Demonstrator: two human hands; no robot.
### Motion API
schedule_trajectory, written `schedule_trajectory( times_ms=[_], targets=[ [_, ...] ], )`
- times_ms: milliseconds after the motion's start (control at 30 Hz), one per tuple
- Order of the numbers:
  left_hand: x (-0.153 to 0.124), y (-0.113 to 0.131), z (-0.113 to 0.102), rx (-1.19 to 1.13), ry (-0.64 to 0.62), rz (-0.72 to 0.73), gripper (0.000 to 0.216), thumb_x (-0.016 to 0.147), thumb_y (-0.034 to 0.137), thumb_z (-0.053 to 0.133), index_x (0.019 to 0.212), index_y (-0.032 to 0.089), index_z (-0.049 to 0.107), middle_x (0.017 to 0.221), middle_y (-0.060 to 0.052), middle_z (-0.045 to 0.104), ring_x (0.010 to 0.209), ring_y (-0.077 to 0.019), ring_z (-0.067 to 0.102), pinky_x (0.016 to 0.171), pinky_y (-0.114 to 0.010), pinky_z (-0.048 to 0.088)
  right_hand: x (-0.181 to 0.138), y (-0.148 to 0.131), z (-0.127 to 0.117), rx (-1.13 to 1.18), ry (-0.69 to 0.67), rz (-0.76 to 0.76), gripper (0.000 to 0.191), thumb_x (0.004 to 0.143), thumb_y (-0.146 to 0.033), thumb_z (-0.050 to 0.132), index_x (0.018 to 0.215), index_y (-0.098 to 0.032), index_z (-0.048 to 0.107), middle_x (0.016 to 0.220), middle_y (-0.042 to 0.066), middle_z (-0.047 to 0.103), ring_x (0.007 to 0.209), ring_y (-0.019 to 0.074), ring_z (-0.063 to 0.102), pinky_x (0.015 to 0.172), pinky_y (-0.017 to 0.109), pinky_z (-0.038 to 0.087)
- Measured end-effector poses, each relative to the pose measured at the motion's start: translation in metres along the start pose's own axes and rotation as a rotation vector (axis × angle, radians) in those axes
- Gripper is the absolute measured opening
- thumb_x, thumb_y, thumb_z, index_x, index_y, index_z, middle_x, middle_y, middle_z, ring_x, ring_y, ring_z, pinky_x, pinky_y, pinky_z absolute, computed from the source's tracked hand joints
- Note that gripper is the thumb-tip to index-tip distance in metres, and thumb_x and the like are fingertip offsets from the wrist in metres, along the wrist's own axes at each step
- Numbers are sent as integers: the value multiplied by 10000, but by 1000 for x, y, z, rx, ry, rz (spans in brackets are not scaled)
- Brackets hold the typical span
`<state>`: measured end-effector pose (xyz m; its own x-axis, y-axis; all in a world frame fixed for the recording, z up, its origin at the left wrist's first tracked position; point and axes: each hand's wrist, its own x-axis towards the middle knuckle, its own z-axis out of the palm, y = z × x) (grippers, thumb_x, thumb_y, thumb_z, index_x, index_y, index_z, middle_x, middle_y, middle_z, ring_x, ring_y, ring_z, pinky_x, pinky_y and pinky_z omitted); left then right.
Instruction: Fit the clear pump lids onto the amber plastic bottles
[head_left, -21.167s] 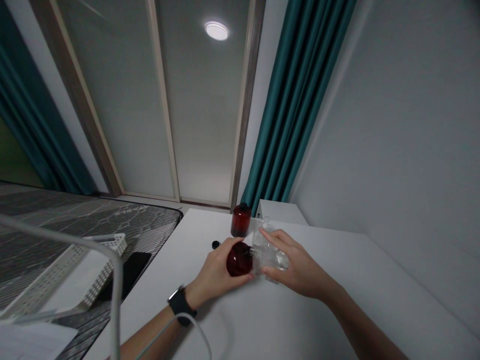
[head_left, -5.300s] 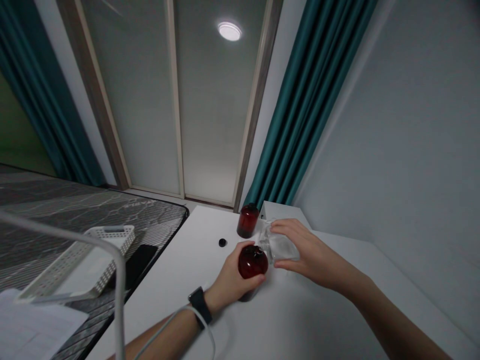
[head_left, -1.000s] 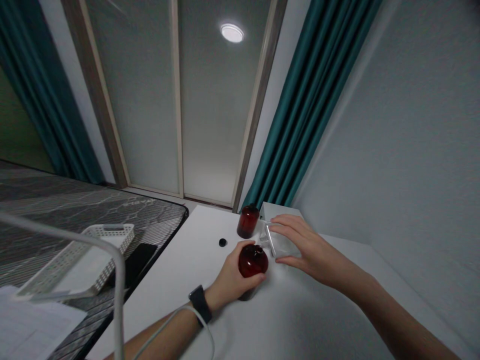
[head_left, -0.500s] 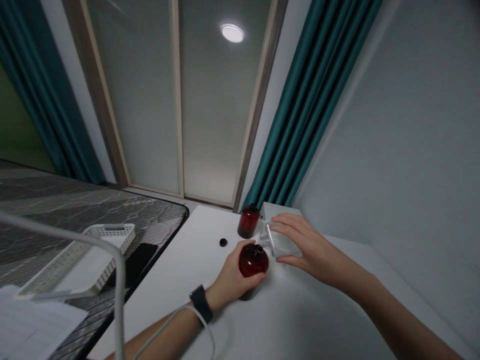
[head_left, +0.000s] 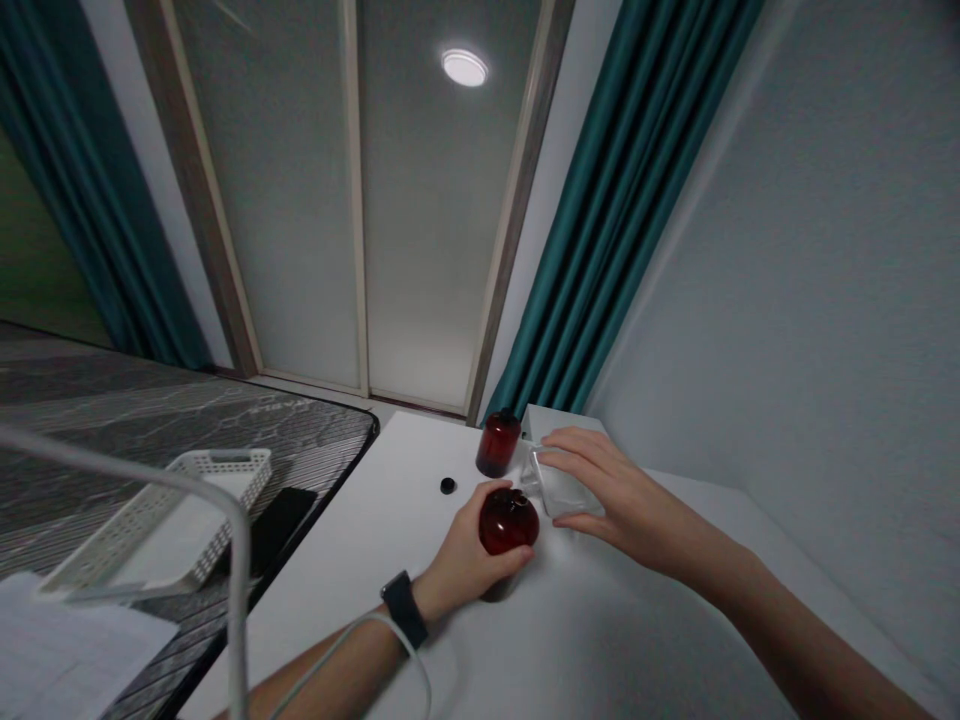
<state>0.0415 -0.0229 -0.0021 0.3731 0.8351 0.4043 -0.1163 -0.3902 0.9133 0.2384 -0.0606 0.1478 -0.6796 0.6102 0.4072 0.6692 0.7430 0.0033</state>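
My left hand is wrapped round a dark red glass bottle whose narrow mouth is uncapped. The bottle stands on the white table. In my right hand is a clear glass bottle, gripped between thumb and fingers and tilted with its neck toward the red bottle's mouth. Whether the two mouths touch I cannot tell. A small black cap lies on the table left of the red bottle. Just behind stands a second red bottle with a dark top.
A white box stands at the table's far edge. To the left, a white basket, a black flat object and papers lie on a grey patterned surface. A pale cable loops across the near left, past my wrist.
Hardly anything differs. Both hands keep their hold on the bottles, and the clear one stays tilted beside the red one. The view has shifted very slightly.
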Motion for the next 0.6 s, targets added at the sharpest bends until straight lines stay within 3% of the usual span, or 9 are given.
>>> schedule_trajectory(
  times_ms=[600],
  targets=[
    [-1, -1, 0, 28, 17, -5, 657, 659, 180, 766, 1259, 198, 498, 1255, -102, 610, 1157, -284, 583, 1061, -463, 422, 1, -1, -3, -5, 7, -8, 501, 868, -248, 693, 1331, -213, 503, 1305, 137, 602, 1292, 295, 517, 1068, 533, 473]
  ],
)
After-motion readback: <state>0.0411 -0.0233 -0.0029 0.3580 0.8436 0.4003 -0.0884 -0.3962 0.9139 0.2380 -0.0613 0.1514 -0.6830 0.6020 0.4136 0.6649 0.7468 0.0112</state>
